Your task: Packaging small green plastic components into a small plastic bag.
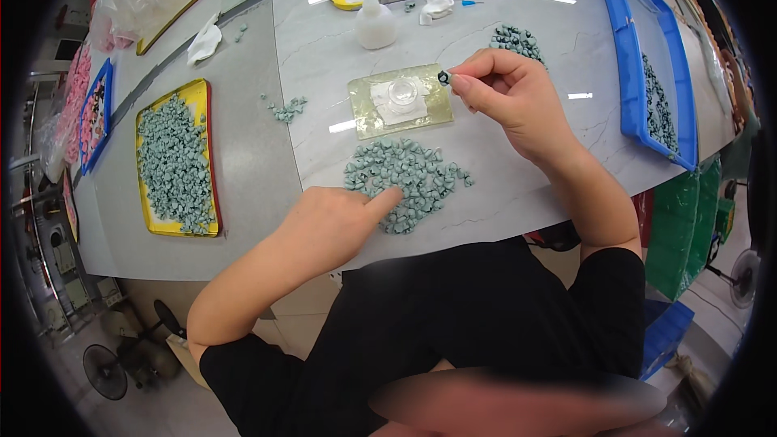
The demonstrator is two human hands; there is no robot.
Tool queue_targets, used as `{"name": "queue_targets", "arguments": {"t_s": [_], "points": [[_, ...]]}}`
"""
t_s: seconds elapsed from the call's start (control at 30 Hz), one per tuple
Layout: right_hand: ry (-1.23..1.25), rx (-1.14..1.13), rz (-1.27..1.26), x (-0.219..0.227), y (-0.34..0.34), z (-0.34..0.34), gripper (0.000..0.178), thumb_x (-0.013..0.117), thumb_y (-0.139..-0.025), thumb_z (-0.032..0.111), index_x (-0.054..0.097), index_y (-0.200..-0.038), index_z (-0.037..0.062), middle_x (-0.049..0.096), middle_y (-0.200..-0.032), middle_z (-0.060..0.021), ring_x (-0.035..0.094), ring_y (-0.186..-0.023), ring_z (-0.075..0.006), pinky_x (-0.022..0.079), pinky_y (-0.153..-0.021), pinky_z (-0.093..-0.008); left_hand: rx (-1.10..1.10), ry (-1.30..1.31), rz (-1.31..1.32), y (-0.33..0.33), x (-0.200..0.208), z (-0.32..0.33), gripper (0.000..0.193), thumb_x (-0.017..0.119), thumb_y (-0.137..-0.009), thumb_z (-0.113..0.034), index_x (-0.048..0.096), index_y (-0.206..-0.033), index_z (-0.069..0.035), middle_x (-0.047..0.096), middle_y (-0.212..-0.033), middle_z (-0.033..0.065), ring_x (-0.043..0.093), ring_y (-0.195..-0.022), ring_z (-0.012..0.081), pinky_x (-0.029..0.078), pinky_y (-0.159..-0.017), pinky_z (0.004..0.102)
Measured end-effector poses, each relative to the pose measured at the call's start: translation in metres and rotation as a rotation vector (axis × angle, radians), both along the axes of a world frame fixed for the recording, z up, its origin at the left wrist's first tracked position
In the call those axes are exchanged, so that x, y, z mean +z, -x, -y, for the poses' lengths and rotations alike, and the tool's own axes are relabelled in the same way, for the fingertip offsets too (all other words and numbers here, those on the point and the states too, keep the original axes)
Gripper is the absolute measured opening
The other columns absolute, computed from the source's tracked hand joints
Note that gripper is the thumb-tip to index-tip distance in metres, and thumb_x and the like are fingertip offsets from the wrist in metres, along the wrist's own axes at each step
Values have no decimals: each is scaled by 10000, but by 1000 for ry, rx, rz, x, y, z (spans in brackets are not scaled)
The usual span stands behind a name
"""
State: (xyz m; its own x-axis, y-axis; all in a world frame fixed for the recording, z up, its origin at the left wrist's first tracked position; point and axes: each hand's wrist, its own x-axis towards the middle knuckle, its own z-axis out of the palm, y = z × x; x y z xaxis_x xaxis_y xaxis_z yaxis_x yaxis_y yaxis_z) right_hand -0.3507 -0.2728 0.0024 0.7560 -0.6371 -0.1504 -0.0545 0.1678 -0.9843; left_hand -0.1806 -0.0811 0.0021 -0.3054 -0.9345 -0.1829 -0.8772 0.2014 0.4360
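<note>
Between the thumb and fingertips of my right hand (518, 101) is a small green piece with a dark face (443, 78). It is held just right of a yellowish mat (364, 120), on which a small clear round dish (403, 92) sits over white paper. My left hand (336, 222) reaches over a loose pile of small grey-green pieces (421, 182). Its index finger is stretched out onto the pile, while the other fingers are mostly hidden beneath the hand. Beyond my right hand lies a heap of dark-faced green pieces (518, 42).
A yellow-rimmed tray (214, 194) full of green pieces lies at left, another (344, 5) at the back. A white squeeze bottle (375, 24) stands behind the mat. Crumpled white tissue (437, 8) lies near a blue-tipped needle (472, 3). At right is a blue bin (627, 57).
</note>
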Motion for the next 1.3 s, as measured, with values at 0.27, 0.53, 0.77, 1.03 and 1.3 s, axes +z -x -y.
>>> {"name": "queue_targets", "arguments": {"t_s": [0.27,0.53,0.77,1.03,1.3], "points": [[12,2,-23,-1,17,14,107,641,-842,73,629,-901,-15,583,-799,2,493,-682,-47,403,-611,-182,10,-95,26,16,-1,20,145,567,-801,-109,473,-890,-43,570,-576,74,596,-553,279,440,-451,379],[-1,34,-15,1,23,19,115,639,-846,83,632,-905,-15,575,-785,13,485,-678,-38,401,-613,-178,361,-101,-583,12,-2,30,174,515,-929,-224,464,-895,-61,552,-636,85,537,-516,199,401,-465,299],[15,25,-14,5,15,13,121,642,-849,91,630,-908,-14,574,-779,15,484,-680,-41,401,-617,-180,752,-411,-1626,0,15,50,226,395,-993,-299,449,-920,-92,356,-643,-32,264,-512,49,205,-413,186],[-22,22,-68,4,-15,6,115,642,-846,76,622,-895,-26,578,-786,5,483,-674,-40,398,-606,-185,893,-501,-1822,-9,-4,49,312,366,-991,-373,410,-827,-111,329,-592,-26,258,-473,59,183,-391,199],[-286,56,-90,-4,-62,-17,86,625,-842,43,604,-867,-37,579,-790,-47,516,-667,-89,404,-607,-215,904,-607,-1859,-40,-13,32,375,389,-975,-428,416,-774,-112,333,-546,-25,249,-448,63,184,-395,217]]}}
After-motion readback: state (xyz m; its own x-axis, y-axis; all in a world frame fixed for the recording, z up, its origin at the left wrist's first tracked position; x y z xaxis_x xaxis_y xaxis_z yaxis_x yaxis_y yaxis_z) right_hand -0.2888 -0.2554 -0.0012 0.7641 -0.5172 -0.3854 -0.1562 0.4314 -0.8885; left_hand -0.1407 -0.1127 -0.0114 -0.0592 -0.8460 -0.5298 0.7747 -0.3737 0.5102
